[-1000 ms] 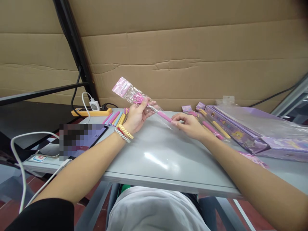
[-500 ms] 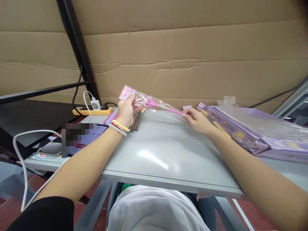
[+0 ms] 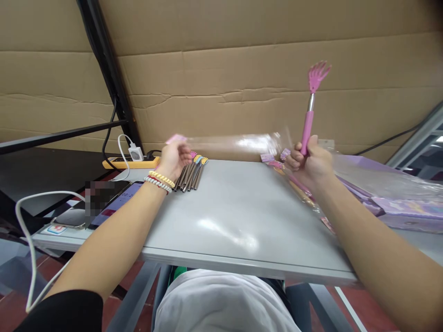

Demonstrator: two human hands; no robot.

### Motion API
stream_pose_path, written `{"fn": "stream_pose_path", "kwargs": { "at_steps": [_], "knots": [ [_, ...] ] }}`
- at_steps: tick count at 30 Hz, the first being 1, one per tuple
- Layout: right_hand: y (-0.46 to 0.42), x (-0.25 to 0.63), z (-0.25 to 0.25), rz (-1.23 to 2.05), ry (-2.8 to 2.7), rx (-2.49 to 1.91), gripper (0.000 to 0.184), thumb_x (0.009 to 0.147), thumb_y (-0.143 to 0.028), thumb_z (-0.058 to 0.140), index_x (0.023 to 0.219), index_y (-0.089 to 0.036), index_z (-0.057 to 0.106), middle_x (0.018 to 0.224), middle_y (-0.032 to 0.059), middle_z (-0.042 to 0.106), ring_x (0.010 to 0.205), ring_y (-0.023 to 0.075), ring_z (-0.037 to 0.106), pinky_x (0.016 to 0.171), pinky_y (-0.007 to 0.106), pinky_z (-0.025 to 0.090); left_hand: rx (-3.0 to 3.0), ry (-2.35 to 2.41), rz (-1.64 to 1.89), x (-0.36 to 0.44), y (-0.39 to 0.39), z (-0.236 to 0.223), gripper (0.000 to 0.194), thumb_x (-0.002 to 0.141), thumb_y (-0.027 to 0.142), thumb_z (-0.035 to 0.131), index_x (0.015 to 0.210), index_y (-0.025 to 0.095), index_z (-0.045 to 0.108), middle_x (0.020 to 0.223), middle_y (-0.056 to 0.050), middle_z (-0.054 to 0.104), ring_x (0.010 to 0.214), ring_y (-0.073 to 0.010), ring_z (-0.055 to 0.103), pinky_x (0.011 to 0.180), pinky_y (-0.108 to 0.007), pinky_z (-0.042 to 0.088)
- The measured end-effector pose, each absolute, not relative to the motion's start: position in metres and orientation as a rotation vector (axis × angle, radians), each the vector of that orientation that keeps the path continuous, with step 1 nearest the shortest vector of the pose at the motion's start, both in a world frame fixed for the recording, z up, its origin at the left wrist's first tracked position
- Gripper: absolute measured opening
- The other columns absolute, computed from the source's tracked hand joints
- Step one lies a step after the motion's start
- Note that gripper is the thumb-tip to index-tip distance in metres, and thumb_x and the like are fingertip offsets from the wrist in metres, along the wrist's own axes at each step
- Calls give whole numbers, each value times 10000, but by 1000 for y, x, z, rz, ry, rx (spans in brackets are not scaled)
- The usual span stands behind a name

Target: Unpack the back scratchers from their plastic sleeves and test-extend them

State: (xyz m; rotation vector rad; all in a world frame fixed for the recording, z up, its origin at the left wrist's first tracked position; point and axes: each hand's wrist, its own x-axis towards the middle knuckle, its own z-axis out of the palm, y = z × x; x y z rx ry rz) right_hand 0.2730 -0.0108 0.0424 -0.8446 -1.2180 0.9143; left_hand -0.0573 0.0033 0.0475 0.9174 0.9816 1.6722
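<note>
In the head view, the right hand (image 3: pixel 309 162) is raised above the right part of the table (image 3: pixel 235 207), its fingers clamped on the lower end of a pink scratcher (image 3: pixel 308 127). The scratcher stands nearly upright, leaning slightly right, its hand-shaped head on top, a short metal neck below that and a pink grip under the neck. No lettering can be made out on it.

The left hand (image 3: pixel 175 160) has its fingers curled on the end of a clear wrapper (image 3: pixel 235 144), at a pink card (image 3: pixel 176 138). The wrapper stretches towards the right hand, blurred; whether it touches that hand I cannot tell. Any print on the card is smeared.

Just beside the left hand lie metal rods (image 3: pixel 189 177) with pink, blue and yellow tops. Further left, a phone (image 3: pixel 119 203) shows large digits, partly cut off and not surely readable. A sticker (image 3: pixel 57 228) near the table's left edge has print too small to read. Behind sits a yellow power strip (image 3: pixel 150 163) with a white plug (image 3: pixel 136 151).

Below the right hand are packets (image 3: pixel 299 190) with small lilac labels, illegible here, beside a purple printed box (image 3: pixel 411 210).
</note>
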Motion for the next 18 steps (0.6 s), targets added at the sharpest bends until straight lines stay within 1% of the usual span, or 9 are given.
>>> {"fn": "stream_pose_path", "kwargs": {
  "at_steps": [2, 4, 6, 8, 10, 13, 16, 18],
  "knots": [
    [-23, 262, 47, 954, -1278, -809, 368, 819, -635, 507, 768, -270, 505, 496, -25, 372, 431, 120, 352, 451, 303, 316, 1082, 1068, 1426, -46, 3, 37, 116, 649, 193, 620, 598, 178, 516, 458, 21, 505, 342, -89, 425, 346, -219, 319],
    [-35, 250, 50, 1004, -1319, -780, 304, 779, -555, 601, 860, -273, 525, 518, -33, 443, 434, 111, 375, 462, 292, 306, 1198, 1146, 1305, -38, 3, 27, 155, 636, 182, 642, 559, 174, 509, 439, 19, 478, 332, -85, 391, 344, -225, 279],
    [-43, 241, 52, 1058, -1360, -767, 347, 707, -489, 685, 909, -268, 509, 564, -32, 534, 445, 113, 427, 464, 282, 305, 1257, 1196, 1316, -33, 6, 19, 170, 653, 184, 650, 564, 174, 505, 448, 26, 465, 337, -78, 385, 354, -221, 270],
    [-48, 234, 53, 1097, -1400, -786, 396, 665, -432, 714, 937, -262, 483, 612, -19, 604, 473, 135, 504, 465, 281, 327, 1267, 1224, 1422, -30, 9, 15, 148, 682, 194, 649, 615, 172, 518, 477, 31, 478, 349, -76, 412, 356, -209, 279],
    [-50, 229, 53, 1117, -1420, -824, 414, 644, -365, 709, 955, -253, 459, 625, -8, 636, 504, 163, 566, 467, 285, 361, 1227, 1238, 1570, -29, 12, 15, 114, 709, 206, 648, 717, 168, 541, 536, 25, 530, 379, -82, 471, 359, -193, 317],
    [-49, 226, 52, 1142, -1393, -857, 411, 590, -255, 674, 904, -244, 410, 605, -13, 647, 506, 180, 594, 457, 283, 397, 1116, 1244, 1740, -28, 15, 18, 142, 755, 221, 622, 833, 172, 514, 645, 12, 602, 441, -90, 553, 416, -195, 436],
    [-47, 227, 51, 1179, -1360, -873, 401, 537, -187, 625, 820, -240, 344, 531, -37, 610, 437, 176, 560, 420, 275, 396, 1057, 1206, 1782, -27, 17, 18, 150, 788, 218, 585, 841, 185, 450, 709, 0, 616, 532, -111, 617, 540, -252, 538],
    [-46, 227, 49, 1199, -1363, -880, 374, 544, -189, 614, 781, -235, 330, 505, -34, 592, 399, 172, 536, 396, 265, 376, 1101, 1240, 1739, -26, 18, 16, 171, 782, 234, 593, 844, 192, 439, 769, -21, 626, 636, -141, 653, 634, -305, 563]
  ]
}}
